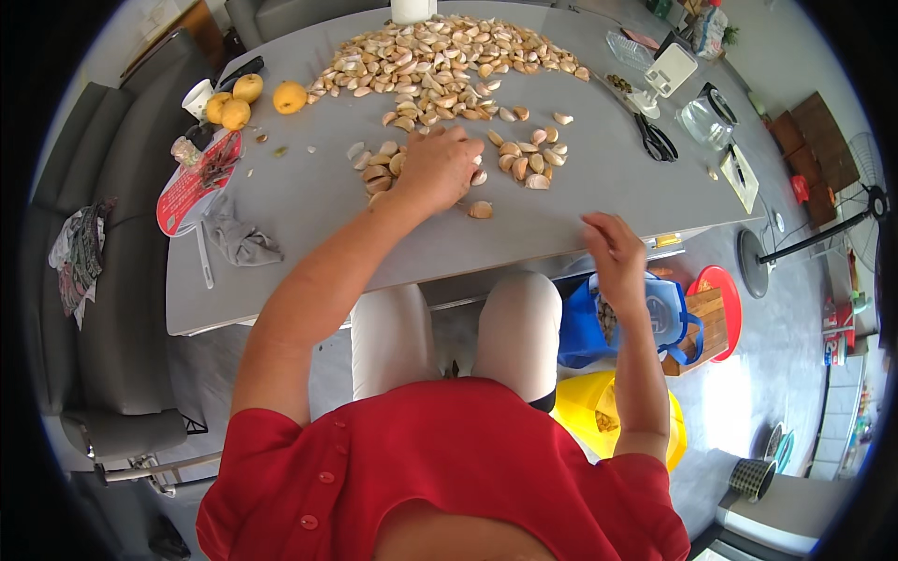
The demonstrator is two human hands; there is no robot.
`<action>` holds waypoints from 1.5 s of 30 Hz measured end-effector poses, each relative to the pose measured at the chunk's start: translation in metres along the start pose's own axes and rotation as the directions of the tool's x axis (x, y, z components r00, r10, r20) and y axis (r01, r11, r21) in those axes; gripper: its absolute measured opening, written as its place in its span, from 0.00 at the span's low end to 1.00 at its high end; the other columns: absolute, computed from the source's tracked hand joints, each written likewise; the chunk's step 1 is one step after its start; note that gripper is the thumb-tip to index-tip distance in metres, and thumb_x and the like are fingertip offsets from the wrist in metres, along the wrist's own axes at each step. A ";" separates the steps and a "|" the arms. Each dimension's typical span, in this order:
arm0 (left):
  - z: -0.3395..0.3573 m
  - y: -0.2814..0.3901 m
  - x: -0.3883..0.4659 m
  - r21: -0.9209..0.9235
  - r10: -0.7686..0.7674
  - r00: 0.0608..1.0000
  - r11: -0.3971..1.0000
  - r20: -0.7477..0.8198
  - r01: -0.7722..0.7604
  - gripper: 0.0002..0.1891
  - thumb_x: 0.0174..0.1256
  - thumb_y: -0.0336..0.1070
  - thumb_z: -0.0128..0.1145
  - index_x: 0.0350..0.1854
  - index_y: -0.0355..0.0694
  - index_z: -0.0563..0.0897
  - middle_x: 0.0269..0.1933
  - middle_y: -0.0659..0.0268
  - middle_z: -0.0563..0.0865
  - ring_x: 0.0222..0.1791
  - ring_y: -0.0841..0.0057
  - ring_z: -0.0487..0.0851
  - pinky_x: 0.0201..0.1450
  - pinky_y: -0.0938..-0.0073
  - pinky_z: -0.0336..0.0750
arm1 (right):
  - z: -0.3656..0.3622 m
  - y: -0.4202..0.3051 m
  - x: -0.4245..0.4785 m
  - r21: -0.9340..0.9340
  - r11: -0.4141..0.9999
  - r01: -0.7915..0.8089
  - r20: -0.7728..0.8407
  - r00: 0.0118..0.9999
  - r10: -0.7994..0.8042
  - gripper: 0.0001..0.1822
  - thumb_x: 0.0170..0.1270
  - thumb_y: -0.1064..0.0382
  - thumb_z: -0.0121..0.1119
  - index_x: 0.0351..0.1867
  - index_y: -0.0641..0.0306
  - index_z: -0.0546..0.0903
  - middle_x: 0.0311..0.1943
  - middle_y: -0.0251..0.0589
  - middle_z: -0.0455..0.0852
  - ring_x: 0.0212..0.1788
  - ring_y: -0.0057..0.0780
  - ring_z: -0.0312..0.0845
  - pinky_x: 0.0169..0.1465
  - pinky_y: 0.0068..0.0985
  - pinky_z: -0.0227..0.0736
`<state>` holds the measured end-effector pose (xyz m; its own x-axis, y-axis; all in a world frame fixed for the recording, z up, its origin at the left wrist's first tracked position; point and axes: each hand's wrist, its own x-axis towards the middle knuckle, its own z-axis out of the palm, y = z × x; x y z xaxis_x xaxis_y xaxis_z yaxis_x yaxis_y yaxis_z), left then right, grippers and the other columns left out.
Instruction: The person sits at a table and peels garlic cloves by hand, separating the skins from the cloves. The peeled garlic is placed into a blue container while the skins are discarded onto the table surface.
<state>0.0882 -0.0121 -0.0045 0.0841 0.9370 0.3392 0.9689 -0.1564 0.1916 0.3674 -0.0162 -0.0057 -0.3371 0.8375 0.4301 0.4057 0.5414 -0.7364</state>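
My left hand (pixel 440 168) reaches over the middle of the grey table (pixel 330 245), palm down among garlic cloves. Its fingers curl beside a clove (pixel 478 177), and whether they grip one is hidden. A small group of cloves (pixel 379 172) lies left of that hand and partly under it. To its right sits another loose group (pixel 534 158), with a single clove (pixel 480 210) nearer me. At the table's front edge, my right hand (pixel 617 252) is raised with bent fingers; I cannot tell if anything is in it. Farther back spreads a large heap of unpeeled cloves (pixel 449 52).
Yellow fruits (pixel 290 97), a red hand fan (pixel 186 200) and a grey cloth (pixel 242 238) lie at left. Black-handled scissors (pixel 656 140), a glass jar (pixel 707 119) and a notepad (pixel 740 179) are at right. Below stand a blue bag (pixel 579 329) and a yellow bag (pixel 582 407).
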 end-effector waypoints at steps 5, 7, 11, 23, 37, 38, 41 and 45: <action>-0.001 0.001 -0.001 -0.012 0.004 1.000 1.000 -0.002 -0.004 0.10 0.57 0.32 0.59 0.42 0.47 0.80 0.38 0.67 0.79 0.46 0.66 0.77 0.48 0.61 0.67 | 0.040 -0.006 0.048 -0.250 0.954 0.162 0.066 0.986 -0.150 0.11 0.58 0.63 0.62 0.41 0.65 0.81 0.32 0.45 0.80 0.31 0.39 0.79 0.36 0.29 0.73; -0.002 0.001 -0.002 -0.014 0.009 1.000 1.000 0.001 -0.009 0.09 0.58 0.32 0.58 0.41 0.47 0.80 0.38 0.67 0.79 0.46 0.66 0.77 0.48 0.60 0.67 | 0.048 -0.003 0.059 -0.347 0.924 0.158 0.085 0.987 -0.137 0.13 0.59 0.60 0.62 0.42 0.64 0.81 0.34 0.43 0.81 0.31 0.38 0.79 0.37 0.29 0.73; -0.001 0.001 -0.004 -0.003 0.029 0.999 1.000 -0.014 -0.029 0.07 0.58 0.30 0.57 0.39 0.46 0.80 0.38 0.67 0.79 0.45 0.65 0.77 0.47 0.60 0.67 | 0.054 -0.005 0.065 -0.433 0.884 0.173 0.124 0.983 -0.131 0.11 0.57 0.59 0.63 0.38 0.62 0.80 0.33 0.42 0.80 0.32 0.40 0.80 0.37 0.33 0.73; -0.010 -0.005 0.011 -0.647 -0.148 0.977 0.763 -0.150 0.016 0.03 0.62 0.28 0.54 0.36 0.39 0.76 0.30 0.68 0.77 0.29 0.80 0.76 0.28 0.76 0.69 | 0.033 0.027 0.069 0.492 0.826 -0.275 0.034 0.954 0.297 0.04 0.62 0.67 0.58 0.34 0.64 0.75 0.30 0.37 0.79 0.26 0.24 0.73 0.27 0.20 0.66; -0.001 0.029 0.035 -0.201 0.107 0.994 0.974 0.016 -0.101 0.05 0.57 0.33 0.58 0.28 0.37 0.80 0.31 0.54 0.82 0.36 0.56 0.80 0.39 0.58 0.73 | 0.048 0.040 0.098 -0.436 0.879 0.194 0.061 0.981 -0.186 0.12 0.59 0.54 0.61 0.34 0.60 0.82 0.31 0.42 0.83 0.32 0.39 0.80 0.35 0.33 0.74; 0.000 0.029 0.035 -0.178 0.103 0.994 0.979 0.043 -0.094 0.05 0.58 0.33 0.57 0.29 0.37 0.79 0.32 0.54 0.81 0.37 0.55 0.79 0.39 0.57 0.72 | 0.050 0.037 0.098 -0.477 0.855 0.206 0.079 0.978 -0.191 0.12 0.58 0.53 0.61 0.34 0.60 0.82 0.32 0.43 0.83 0.32 0.41 0.80 0.36 0.35 0.74; 0.016 0.023 0.031 -0.211 0.099 0.994 0.972 -0.040 -0.105 0.05 0.58 0.32 0.58 0.31 0.37 0.78 0.30 0.54 0.80 0.37 0.55 0.79 0.40 0.57 0.73 | 0.053 0.037 0.100 -0.501 0.838 0.214 0.094 0.977 -0.193 0.11 0.59 0.53 0.60 0.33 0.59 0.80 0.32 0.42 0.83 0.32 0.41 0.80 0.36 0.36 0.74; 0.015 0.025 0.032 -0.237 0.088 0.996 0.967 -0.034 -0.094 0.06 0.58 0.33 0.58 0.34 0.37 0.77 0.31 0.53 0.81 0.38 0.55 0.80 0.41 0.58 0.73 | 0.056 0.040 0.099 -0.551 0.816 0.176 0.047 0.983 -0.180 0.11 0.60 0.55 0.59 0.33 0.60 0.79 0.31 0.42 0.83 0.31 0.42 0.80 0.34 0.37 0.74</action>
<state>0.1184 0.0184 -0.0031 0.1614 0.9084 0.3856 0.8741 -0.3130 0.3714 0.3032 0.0839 -0.0218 -0.4444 0.7220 0.5303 0.7398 0.6296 -0.2373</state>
